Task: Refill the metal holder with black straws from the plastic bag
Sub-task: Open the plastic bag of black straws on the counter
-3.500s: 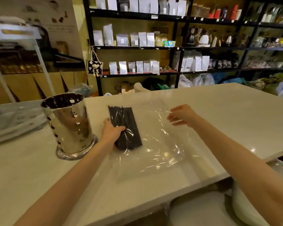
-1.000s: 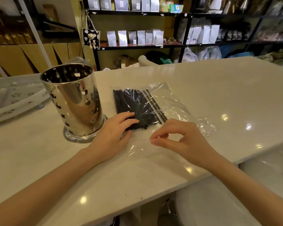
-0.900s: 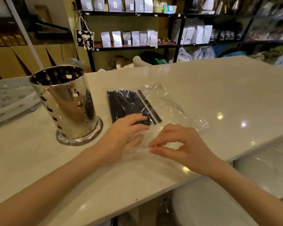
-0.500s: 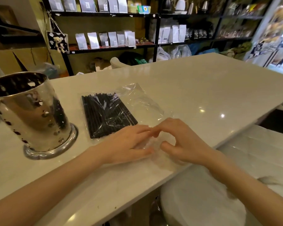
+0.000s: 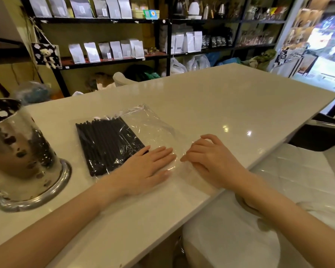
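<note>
A clear plastic bag lies flat on the white counter, with a bundle of black straws inside its left half. The shiny perforated metal holder stands upright at the far left. My left hand lies flat, fingers spread, on the bag's near end just right of the straws. My right hand rests beside it with curled fingers on the bag's near right edge; whether it pinches the plastic is unclear.
The white counter stretches to the right and back. A white padded stool stands below its near edge. Dark shelves with white pouches line the wall behind.
The view has swung right, shifting the holder to the left edge. My left hand slid off the straws onto the bag's near end, and my right hand drew slightly apart from it.
</note>
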A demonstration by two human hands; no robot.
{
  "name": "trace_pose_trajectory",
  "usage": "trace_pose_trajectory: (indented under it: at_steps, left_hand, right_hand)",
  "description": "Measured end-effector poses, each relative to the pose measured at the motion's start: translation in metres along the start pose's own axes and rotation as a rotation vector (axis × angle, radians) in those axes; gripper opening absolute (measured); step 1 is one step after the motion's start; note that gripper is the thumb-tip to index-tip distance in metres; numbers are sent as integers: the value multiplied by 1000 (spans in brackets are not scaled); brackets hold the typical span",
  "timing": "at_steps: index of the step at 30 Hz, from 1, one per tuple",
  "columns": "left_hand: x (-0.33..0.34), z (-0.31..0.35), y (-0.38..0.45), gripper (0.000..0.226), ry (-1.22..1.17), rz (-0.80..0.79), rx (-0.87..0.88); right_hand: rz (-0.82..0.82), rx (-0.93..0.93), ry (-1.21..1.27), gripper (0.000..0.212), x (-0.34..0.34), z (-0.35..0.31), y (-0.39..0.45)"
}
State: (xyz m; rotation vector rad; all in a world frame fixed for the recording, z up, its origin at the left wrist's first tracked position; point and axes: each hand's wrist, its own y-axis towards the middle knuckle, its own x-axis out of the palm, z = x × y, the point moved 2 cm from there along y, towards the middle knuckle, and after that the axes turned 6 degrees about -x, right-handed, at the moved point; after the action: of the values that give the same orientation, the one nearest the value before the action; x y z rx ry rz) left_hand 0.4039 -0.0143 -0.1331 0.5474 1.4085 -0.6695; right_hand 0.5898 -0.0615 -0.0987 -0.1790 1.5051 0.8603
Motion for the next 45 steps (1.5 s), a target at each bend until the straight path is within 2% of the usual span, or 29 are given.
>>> trace_pose_trajectory:
  at_steps: [3, 6, 9, 12, 15, 17, 19, 22, 24, 27, 31, 36, 38, 42, 45]
  left_hand:
    - [1, -1, -1, 78, -25, -13, 5]
    - [2, -3, 0, 68, -4, 23, 18]
    - [3, -3, 0, 67, -30, 27, 20]
    - [0, -2, -3, 69, -46, 43, 31]
    - [-6, 1, -7, 63, -5, 167, 52]
    - [-12, 5, -11, 61, 13, 246, 51]
    - [-16, 5, -13, 64, -52, 276, 19]
    - [-27, 0, -16, 61, -244, 324, -93]
    - [-34, -6, -21, 58, -243, 387, -184]
    - [-38, -21, -31, 59, -98, 420, -389]
    - [-32, -48, -50, 51, -117, 310, -736]
    - [-31, -59, -71, 50, -57, 381, -874]
    - [-33, -58, -75, 47, -118, 427, -911]
    - [-40, -59, -76, 43, -341, 520, -922]
    - [-38, -63, -74, 44, -384, 431, -986]
  right_hand:
    - [54, -58, -39, 28, -6, 2, -10]
    - [42, -101, -63, 26, -14, -1, -23]
    - [-29, -84, -47, 24, -18, -3, -37]
    - [-139, -27, 76, 11, -17, -6, -48]
    - [-237, 66, 234, 25, -19, -6, -47]
    - [-181, 116, 292, 35, -22, -4, -38]
    - [-92, 183, 320, 34, -22, -2, -22]
    - [-3, 272, 397, 17, -14, 6, 9]
    - [9, 279, 408, 17, -4, 11, 30]
    - [-22, 327, 396, 25, 18, 19, 60]
    - [-92, 521, 434, 42, 44, 30, 92]
    - [-95, 654, 515, 44, 61, 37, 113]
    - [-136, 713, 529, 44, 67, 38, 122]
    - [-236, 823, 653, 28, 69, 41, 139]
    - [-286, 856, 716, 36, 66, 44, 147]
